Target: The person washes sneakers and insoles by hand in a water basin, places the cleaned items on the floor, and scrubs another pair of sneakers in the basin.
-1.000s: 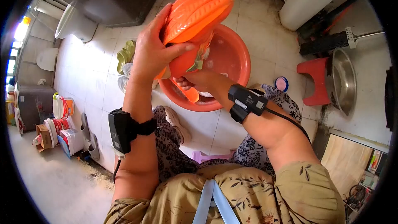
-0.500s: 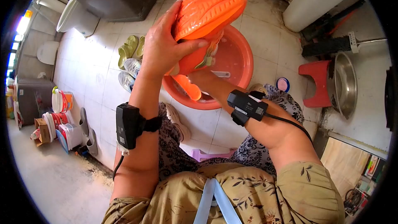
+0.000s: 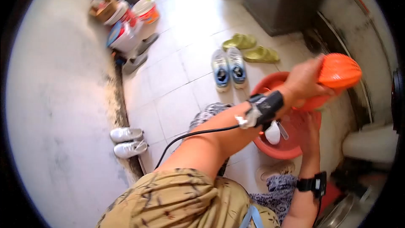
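My left hand point(image 3: 307, 78) is wrapped round an orange object point(image 3: 339, 71) with a ribbed, rounded end, held tilted over the far right side of a red basin point(image 3: 276, 152). My right hand point(image 3: 310, 124) is below it, inside the basin's right edge; its fingers are blurred and partly hidden beneath the object. In the basin lie a white rounded item point(image 3: 273, 133) and a clear, narrow piece point(image 3: 283, 131) beside it. Part of the basin is hidden by my left wrist and the black device strapped to it.
Blue-white sneakers point(image 3: 236, 68) and green slippers point(image 3: 261, 55) stand beyond the basin. Grey slippers point(image 3: 136, 62), white shoes point(image 3: 130, 148) and several tubs point(image 3: 145, 10) line the left wall. A dark cabinet point(image 3: 282, 4) stands at the back, a metal bowl point(image 3: 339, 213) at lower right.
The view has swung to the left, so the basin and both hands now appear farther right. My left hand still holds the orange object. White shoes by the left wall have come into view.
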A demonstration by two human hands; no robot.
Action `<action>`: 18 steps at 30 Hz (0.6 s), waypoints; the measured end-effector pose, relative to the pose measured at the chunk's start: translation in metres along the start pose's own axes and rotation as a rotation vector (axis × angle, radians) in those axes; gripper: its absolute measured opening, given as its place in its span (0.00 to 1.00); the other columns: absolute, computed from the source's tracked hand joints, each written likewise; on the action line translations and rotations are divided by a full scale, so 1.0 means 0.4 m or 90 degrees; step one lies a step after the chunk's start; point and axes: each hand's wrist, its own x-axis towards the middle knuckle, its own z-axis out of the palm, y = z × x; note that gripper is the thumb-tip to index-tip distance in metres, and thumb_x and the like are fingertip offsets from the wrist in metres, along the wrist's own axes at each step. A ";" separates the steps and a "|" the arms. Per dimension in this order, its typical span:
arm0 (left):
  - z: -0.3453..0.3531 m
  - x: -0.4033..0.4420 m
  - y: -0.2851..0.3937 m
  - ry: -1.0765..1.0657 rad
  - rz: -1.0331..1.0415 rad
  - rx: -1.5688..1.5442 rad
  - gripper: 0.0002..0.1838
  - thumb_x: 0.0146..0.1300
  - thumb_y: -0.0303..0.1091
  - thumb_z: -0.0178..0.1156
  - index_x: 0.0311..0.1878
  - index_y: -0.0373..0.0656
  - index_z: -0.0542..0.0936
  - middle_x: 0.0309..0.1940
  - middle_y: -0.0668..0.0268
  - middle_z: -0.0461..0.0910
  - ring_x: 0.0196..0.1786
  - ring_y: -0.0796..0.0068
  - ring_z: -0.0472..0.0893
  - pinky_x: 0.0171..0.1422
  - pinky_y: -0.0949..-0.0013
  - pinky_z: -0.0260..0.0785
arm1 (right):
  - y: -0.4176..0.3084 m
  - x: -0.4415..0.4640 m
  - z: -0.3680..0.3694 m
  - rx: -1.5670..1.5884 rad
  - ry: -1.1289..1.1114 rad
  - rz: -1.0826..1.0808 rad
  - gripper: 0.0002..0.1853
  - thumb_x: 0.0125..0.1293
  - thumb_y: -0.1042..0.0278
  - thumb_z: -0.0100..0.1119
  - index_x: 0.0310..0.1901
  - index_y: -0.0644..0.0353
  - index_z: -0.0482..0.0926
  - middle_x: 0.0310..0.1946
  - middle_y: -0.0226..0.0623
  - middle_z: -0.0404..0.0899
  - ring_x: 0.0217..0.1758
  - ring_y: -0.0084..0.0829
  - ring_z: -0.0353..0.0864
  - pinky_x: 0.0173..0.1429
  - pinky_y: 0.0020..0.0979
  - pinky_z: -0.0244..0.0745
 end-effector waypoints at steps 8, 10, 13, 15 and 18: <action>-0.038 -0.011 0.040 0.003 -0.090 -0.190 0.40 0.39 0.44 0.71 0.56 0.38 0.68 0.46 0.52 0.76 0.51 0.55 0.75 0.56 0.65 0.66 | 0.055 0.018 -0.123 -0.239 0.154 -0.024 0.28 0.67 0.46 0.45 0.59 0.62 0.62 0.51 0.35 0.69 0.51 0.27 0.70 0.54 0.30 0.67; -0.051 -0.005 0.037 -0.013 -0.131 -0.239 0.39 0.40 0.43 0.71 0.56 0.38 0.68 0.46 0.53 0.76 0.51 0.59 0.76 0.56 0.66 0.66 | 0.046 0.028 -0.118 -0.325 0.198 -0.039 0.29 0.67 0.45 0.45 0.57 0.63 0.64 0.50 0.35 0.70 0.50 0.26 0.70 0.53 0.28 0.67; -0.046 -0.002 0.030 -0.028 -0.164 -0.350 0.36 0.43 0.42 0.70 0.56 0.36 0.68 0.44 0.57 0.77 0.48 0.67 0.76 0.55 0.69 0.65 | 0.007 0.021 -0.094 -0.356 0.145 -0.050 0.27 0.68 0.46 0.44 0.52 0.66 0.68 0.46 0.34 0.72 0.47 0.25 0.71 0.51 0.28 0.68; -0.049 -0.002 0.023 -0.049 -0.153 -0.350 0.32 0.48 0.38 0.68 0.55 0.38 0.69 0.44 0.63 0.77 0.47 0.74 0.74 0.55 0.70 0.65 | 0.001 0.019 -0.056 -0.391 0.128 -0.066 0.25 0.69 0.47 0.41 0.45 0.65 0.73 0.38 0.32 0.74 0.40 0.24 0.72 0.44 0.27 0.68; -0.015 0.004 0.010 0.015 -0.176 -0.539 0.28 0.51 0.34 0.67 0.55 0.40 0.69 0.44 0.66 0.76 0.46 0.76 0.74 0.54 0.72 0.66 | 0.028 0.038 -0.053 -0.442 0.205 -0.163 0.23 0.69 0.51 0.40 0.35 0.65 0.76 0.30 0.30 0.74 0.33 0.23 0.70 0.38 0.26 0.66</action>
